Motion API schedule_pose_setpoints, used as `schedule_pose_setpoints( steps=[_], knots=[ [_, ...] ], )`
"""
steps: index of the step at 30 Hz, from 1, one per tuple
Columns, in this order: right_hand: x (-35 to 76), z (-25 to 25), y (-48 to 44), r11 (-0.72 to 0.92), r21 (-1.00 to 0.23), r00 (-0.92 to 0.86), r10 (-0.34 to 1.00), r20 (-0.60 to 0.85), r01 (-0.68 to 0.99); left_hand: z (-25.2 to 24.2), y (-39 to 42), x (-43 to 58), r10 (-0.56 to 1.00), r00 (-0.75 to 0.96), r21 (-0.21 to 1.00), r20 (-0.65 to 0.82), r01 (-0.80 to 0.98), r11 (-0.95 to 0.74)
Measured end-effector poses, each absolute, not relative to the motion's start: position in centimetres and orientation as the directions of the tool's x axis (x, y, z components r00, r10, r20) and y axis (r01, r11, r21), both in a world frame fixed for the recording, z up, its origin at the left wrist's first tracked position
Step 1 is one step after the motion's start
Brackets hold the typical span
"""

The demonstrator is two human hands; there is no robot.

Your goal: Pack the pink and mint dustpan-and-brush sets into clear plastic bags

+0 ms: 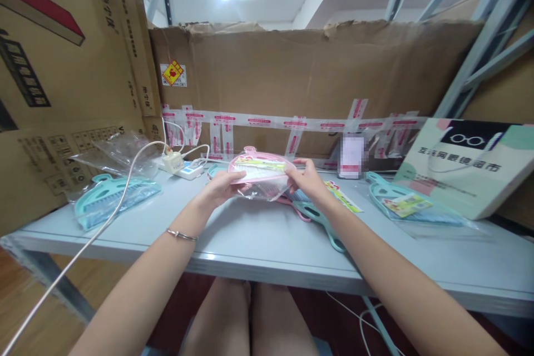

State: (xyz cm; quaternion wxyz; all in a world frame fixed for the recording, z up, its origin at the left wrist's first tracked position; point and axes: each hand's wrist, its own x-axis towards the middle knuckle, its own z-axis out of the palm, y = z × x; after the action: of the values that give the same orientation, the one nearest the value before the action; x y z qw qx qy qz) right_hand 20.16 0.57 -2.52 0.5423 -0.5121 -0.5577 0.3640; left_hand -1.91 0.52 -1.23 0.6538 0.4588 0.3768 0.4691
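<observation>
Both hands hold a pink dustpan and brush set (261,164) in a clear plastic bag, raised a little above the table. My left hand (224,186) grips its left end, with the thumb on the front. My right hand (305,177) pinches the bag and set at the right end. A yellow-green printed card shows inside the bag along the top of the white bristles. Partly behind my right wrist lies a teal brush (319,217), with pink plastic beside it. A loose yellow-green card (344,196) rests to the right of that wrist.
Bagged teal dustpan and brush sets lie at left (112,200) and right (411,206) on the table (250,239). A white cable (104,219) crosses the left side from a plug adapter (173,162). A phone (351,156) leans on the cardboard (258,78) behind; a printed bag (463,167) stands right.
</observation>
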Motion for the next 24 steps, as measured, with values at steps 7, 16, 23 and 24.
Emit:
schedule_pose_setpoints(
  steps=[7, 16, 23, 24],
  knots=[
    [22.6, -0.8, -0.9, 0.263, -0.962, -0.388, 0.896, 0.215, 0.074, -0.4, 0.4, -2.3, 0.966, 0.235, 0.906, -0.112, -0.375, 0.196],
    [22.0, -2.1, -0.2, 0.550, -0.823, -0.342, 0.807, 0.481, 0.140, -0.5, 0.2, -2.3, 0.965, 0.258, 0.939, -0.043, -0.320, 0.127],
    [21.4, -1.5, -0.6, 0.404, -0.890, -0.203, 0.873, 0.444, -0.210, -0.4, -0.3, -2.3, 0.955, 0.243, 0.951, 0.170, -0.293, -0.095],
    [21.2, -1.4, -0.7, 0.386, -0.888, -0.184, 0.881, 0.435, -0.251, -0.5, -0.3, -2.3, 0.945, 0.260, 0.955, 0.198, -0.266, -0.127]
  ],
)
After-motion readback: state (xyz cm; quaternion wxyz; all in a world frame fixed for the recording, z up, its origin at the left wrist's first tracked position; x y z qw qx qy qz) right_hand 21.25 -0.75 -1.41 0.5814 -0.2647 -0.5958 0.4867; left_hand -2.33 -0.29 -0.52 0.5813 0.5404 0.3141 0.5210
